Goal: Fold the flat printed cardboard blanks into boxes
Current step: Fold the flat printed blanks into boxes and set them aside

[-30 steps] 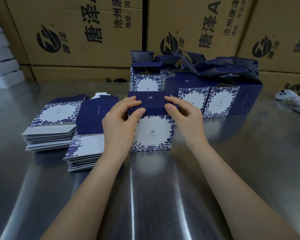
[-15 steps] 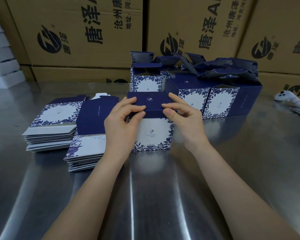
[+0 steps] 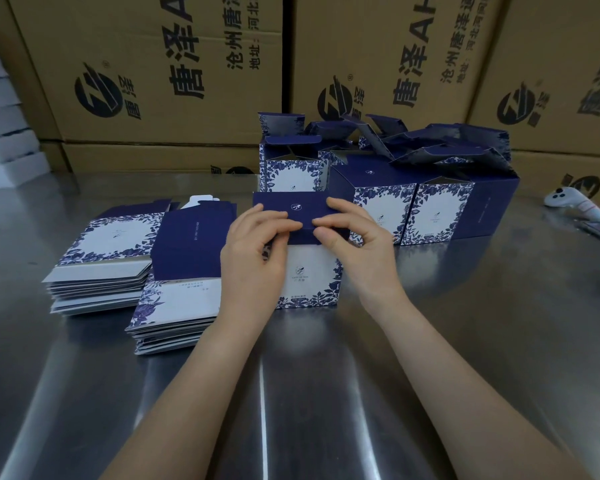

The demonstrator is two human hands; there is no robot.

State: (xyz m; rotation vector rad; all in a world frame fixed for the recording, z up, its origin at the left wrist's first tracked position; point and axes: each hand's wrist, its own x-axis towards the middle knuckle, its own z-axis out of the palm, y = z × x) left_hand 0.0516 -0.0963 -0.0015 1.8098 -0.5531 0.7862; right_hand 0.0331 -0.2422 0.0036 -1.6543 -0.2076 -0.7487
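1. We see the blue-and-white printed box (image 3: 309, 275) standing upright on the steel table (image 3: 465, 341), just right of two stacks of flat blanks (image 3: 108, 268).
2. The left hand (image 3: 253, 261) curls its fingers over the front edge of the navy lid flap (image 3: 291, 209).
3. The right hand (image 3: 364, 251) pinches the same flap, forefinger on top, thumb beneath.
4. Folded boxes (image 3: 430, 209) stand just behind.

Matt printed cardboard box (image 3: 309, 271) on glossy steel table (image 3: 465, 341).

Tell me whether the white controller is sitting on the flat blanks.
No, the controller lies on the bare table at far right, while the blanks are stacked at left.
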